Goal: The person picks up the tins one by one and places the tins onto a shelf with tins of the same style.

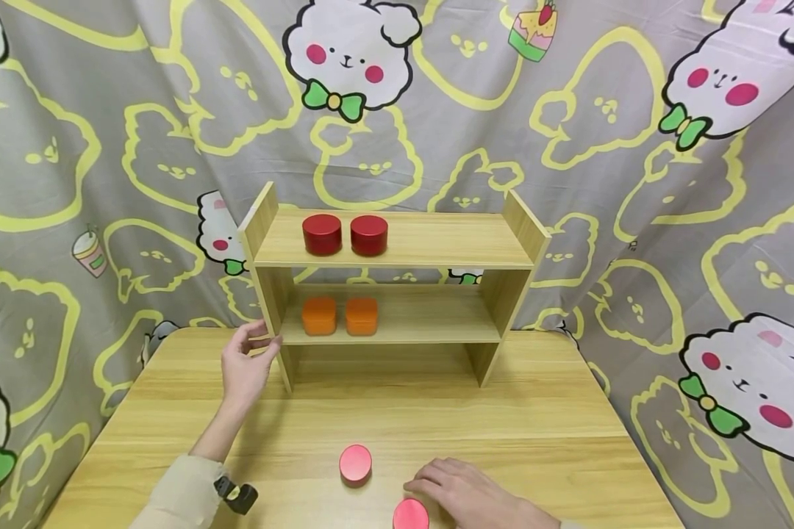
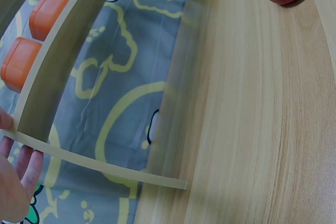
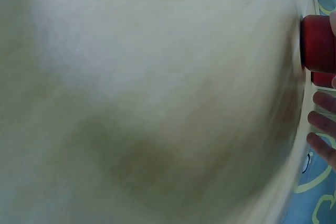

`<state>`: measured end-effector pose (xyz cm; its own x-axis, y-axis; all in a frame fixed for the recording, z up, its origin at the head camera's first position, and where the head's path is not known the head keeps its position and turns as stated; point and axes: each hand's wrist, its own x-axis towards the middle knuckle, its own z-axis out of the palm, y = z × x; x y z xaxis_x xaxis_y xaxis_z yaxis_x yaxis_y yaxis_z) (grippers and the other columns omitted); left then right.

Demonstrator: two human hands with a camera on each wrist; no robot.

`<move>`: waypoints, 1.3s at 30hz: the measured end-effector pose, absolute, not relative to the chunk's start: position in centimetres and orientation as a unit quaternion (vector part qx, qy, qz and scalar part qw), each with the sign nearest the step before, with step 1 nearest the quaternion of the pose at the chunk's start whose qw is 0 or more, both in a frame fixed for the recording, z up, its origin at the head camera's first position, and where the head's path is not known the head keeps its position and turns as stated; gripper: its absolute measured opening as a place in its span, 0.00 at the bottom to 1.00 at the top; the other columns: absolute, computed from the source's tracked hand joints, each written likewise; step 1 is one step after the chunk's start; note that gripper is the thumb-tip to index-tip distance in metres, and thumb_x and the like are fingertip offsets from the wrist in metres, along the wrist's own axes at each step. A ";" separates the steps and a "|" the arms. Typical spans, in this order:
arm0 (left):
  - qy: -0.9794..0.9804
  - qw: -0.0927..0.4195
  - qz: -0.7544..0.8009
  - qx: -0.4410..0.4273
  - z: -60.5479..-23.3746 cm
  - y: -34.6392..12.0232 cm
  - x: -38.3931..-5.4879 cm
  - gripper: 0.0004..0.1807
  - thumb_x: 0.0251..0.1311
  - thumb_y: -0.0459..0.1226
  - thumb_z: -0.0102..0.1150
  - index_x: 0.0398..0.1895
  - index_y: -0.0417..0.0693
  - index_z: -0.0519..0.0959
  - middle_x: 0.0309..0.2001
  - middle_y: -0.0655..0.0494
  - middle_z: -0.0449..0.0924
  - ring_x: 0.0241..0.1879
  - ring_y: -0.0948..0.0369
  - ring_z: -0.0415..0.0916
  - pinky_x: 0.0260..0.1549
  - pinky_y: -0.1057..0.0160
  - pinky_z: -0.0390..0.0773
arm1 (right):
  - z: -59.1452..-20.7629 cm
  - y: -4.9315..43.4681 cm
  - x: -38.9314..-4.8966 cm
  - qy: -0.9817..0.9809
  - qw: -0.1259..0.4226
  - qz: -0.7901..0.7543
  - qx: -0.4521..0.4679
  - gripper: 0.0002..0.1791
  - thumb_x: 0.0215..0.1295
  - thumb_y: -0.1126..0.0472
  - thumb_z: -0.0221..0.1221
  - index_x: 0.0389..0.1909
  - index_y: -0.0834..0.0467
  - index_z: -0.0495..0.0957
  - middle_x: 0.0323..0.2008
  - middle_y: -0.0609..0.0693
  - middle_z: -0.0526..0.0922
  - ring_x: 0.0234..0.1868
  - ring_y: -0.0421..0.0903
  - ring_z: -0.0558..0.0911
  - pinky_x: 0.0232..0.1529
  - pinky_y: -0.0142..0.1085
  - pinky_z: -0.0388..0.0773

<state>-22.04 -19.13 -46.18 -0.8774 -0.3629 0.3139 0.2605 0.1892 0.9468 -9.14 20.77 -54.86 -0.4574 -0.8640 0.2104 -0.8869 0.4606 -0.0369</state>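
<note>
Left hand (image 1: pixel 246 361) pinches the left side panel (image 1: pixel 258 224) of the shelf (image 1: pixel 450 239), with the thumb on the inner side and the fingers (image 2: pixel 32 169) on the outer side, at about the height of the middle board (image 1: pixel 437 323). Right hand (image 1: pixel 466 492) is positioned well in front of the shelf, just beside the near red tin (image 1: pixel 411 516). Its visible fingers are spread; whether the thumb and forefinger close on the tin cannot be told. The near red tin is located on the table (image 1: pixel 536 419), well forward of the shelf. The far red tin (image 1: pixel 355 464) stands on the table between the near red tin and the shelf. Two dark red tins (image 1: pixel 322 235) stand side by side on the shelf's top board, left of its centre. Two orange boxes (image 1: pixel 319 316) occupy the shelf's middle board, below these tins. A patterned curtain (image 1: pixel 463 139) hangs behind the shelf
</note>
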 end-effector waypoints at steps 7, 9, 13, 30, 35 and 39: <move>-0.733 0.245 -0.634 0.037 -46.2 -19.1 -22.1 0.19 0.62 0.25 0.70 0.56 0.36 0.82 0.39 0.76 0.77 0.37 0.77 0.80 0.38 0.82 0.85 | -55.0 20.7 -9.3 -0.852 0.062 0.071 0.514 0.33 0.75 0.27 0.50 0.68 0.44 0.74 0.57 0.36 0.82 0.58 0.35 0.80 0.61 0.36 0.84; -0.732 0.245 -0.634 0.036 -46.3 -19.1 -22.1 0.19 0.62 0.25 0.70 0.56 0.36 0.82 0.39 0.76 0.77 0.37 0.77 0.80 0.38 0.82 0.85 | -55.1 20.6 -9.3 -0.851 0.068 0.068 0.516 0.33 0.75 0.27 0.50 0.67 0.44 0.75 0.57 0.36 0.82 0.58 0.35 0.80 0.60 0.36 0.84; -0.729 0.247 -0.637 0.037 -46.3 -19.2 -22.2 0.19 0.61 0.25 0.71 0.55 0.37 0.83 0.39 0.76 0.78 0.36 0.77 0.81 0.38 0.82 0.85 | -55.3 20.5 -9.5 -0.846 0.081 0.071 0.523 0.30 0.74 0.28 0.52 0.65 0.42 0.76 0.54 0.34 0.83 0.56 0.34 0.81 0.59 0.33 0.84; -0.729 0.253 -0.635 0.032 -46.3 -19.1 -22.1 0.18 0.61 0.24 0.69 0.55 0.35 0.82 0.38 0.78 0.78 0.36 0.76 0.81 0.38 0.82 0.85 | -55.6 20.2 -9.8 -0.831 0.106 0.088 0.539 0.23 0.73 0.30 0.56 0.56 0.40 0.78 0.47 0.31 0.82 0.49 0.30 0.80 0.53 0.24 0.79; -0.726 0.254 -0.638 0.033 -46.2 -19.0 -22.0 0.17 0.61 0.23 0.68 0.54 0.35 0.82 0.38 0.78 0.79 0.36 0.74 0.81 0.38 0.81 0.86 | -55.6 20.2 -9.8 -0.836 0.101 0.087 0.532 0.24 0.72 0.29 0.56 0.56 0.39 0.78 0.48 0.31 0.82 0.50 0.31 0.80 0.54 0.26 0.79; -0.725 0.257 -0.638 0.034 -46.3 -19.0 -22.0 0.17 0.61 0.22 0.68 0.54 0.35 0.82 0.38 0.78 0.79 0.36 0.75 0.81 0.38 0.81 0.86 | -55.4 20.3 -9.9 -0.841 0.100 0.084 0.526 0.25 0.71 0.27 0.56 0.55 0.40 0.79 0.48 0.32 0.82 0.51 0.32 0.80 0.55 0.28 0.81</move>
